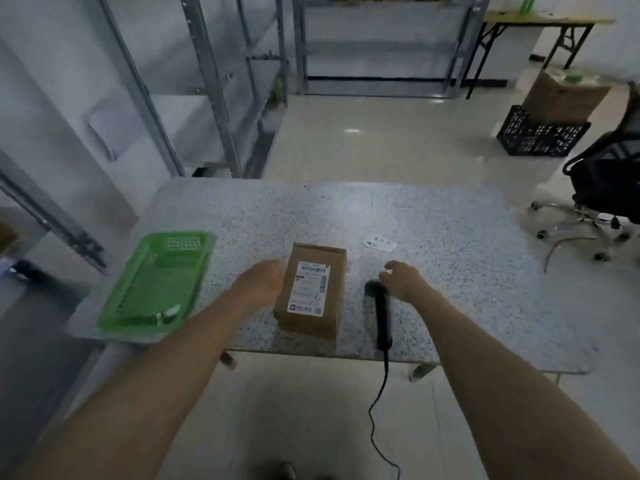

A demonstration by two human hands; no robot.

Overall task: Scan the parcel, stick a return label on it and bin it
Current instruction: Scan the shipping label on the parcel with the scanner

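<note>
A brown cardboard parcel (311, 289) lies flat on the speckled table (450, 271), its white barcode label facing up. My left hand (263, 282) rests against the parcel's left side, fingers loose, holding nothing. To the parcel's right lies a black handheld scanner (381, 313), its cable hanging over the table's front edge. Just right of the scanner's head, my right hand (401, 278) hovers with fingers apart, gripping nothing. A small white return label (379, 243) lies further back on the table. A green plastic basket (156, 285) stands at the table's left end.
Metal shelving (221, 98) rises behind the table to the left and at the back. A black office chair (606, 181) stands at the right. A black crate (540, 133) with a cardboard box in it sits on the floor at the far right.
</note>
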